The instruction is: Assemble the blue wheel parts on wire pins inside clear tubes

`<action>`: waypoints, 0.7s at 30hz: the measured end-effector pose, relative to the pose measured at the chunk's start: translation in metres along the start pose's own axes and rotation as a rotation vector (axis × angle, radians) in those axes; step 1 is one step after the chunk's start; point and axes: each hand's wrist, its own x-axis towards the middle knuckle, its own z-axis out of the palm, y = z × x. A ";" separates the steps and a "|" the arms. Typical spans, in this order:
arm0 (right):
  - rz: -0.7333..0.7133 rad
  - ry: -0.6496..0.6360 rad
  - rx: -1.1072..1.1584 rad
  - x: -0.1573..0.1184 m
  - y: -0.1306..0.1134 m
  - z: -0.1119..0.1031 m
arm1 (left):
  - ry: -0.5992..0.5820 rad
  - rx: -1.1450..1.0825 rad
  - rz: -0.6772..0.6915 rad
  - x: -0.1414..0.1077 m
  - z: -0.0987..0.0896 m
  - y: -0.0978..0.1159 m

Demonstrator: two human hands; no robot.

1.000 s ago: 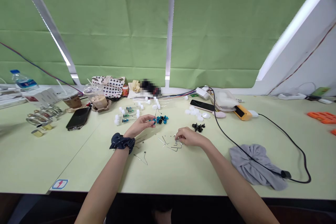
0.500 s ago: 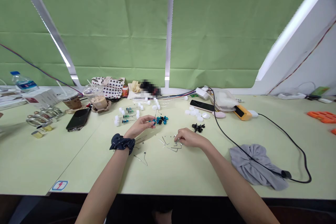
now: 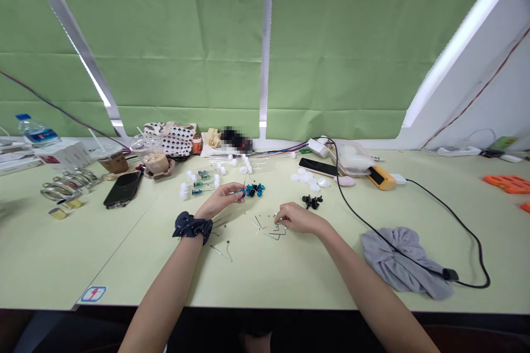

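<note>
My left hand (image 3: pixel 219 200), with a dark dotted scrunchie (image 3: pixel 192 228) at its wrist, pinches a small blue part with a thin metal rod (image 3: pixel 245 178) rising from it. Right beside those fingertips lies a cluster of blue and black parts (image 3: pixel 259 190). My right hand (image 3: pixel 300 217) is closed, its fingertips down at the table among bent metal rods (image 3: pixel 277 235). Whatever it pinches is too small to make out. Just beyond it sits a heap of black parts (image 3: pixel 313 202). More thin rods (image 3: pixel 223 253) lie near my left wrist.
Clear tubes with white caps (image 3: pixel 202 191) lie behind my left hand. White round caps (image 3: pixel 307 177) and a phone (image 3: pixel 318 166) are at the back right. A black cable (image 3: pixel 351 207) runs over a grey cloth (image 3: pixel 397 256). Drink cups (image 3: pixel 156 162) stand back left.
Both hands keep nearly the same place and grip. The view has shifted very slightly.
</note>
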 end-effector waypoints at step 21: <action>0.013 0.006 0.047 -0.001 0.003 0.000 | -0.011 -0.020 -0.002 -0.001 0.000 0.002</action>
